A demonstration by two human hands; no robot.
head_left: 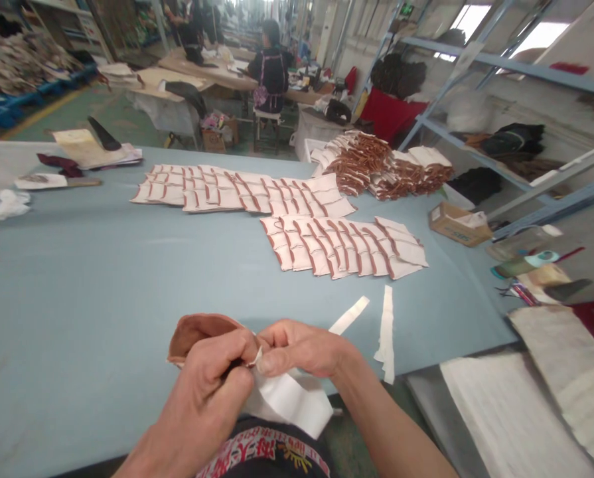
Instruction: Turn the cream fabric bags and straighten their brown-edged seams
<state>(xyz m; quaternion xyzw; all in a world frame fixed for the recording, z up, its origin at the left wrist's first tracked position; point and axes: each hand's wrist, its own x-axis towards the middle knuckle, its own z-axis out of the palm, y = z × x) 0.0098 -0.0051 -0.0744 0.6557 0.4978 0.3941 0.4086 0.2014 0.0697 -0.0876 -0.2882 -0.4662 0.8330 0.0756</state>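
Close to the table's near edge, my left hand point(214, 378) is closed on a brown piece with a pale outer side point(197, 330), which curls open to the left. Thumb and fingers of my right hand point(301, 348) pinch the piece's edge beside the left fingertips, where a small pale bit of material pokes up. Below both hands hangs a white sheet or strip point(301, 401); whether it is joined to the brown piece I cannot tell. Two cream strips lie to the right, a short one point(350, 315) and a longer, frayed one point(387, 325).
Overlapping rows of cream pieces with brown edges point(344, 245) lie on the blue-grey table point(102, 285). Behind them is a heaped pile point(376, 166). A cardboard box point(458, 224) and bottles stand at right. Metal shelves point(506, 66) rise beyond. A person point(271, 70) sits further back.
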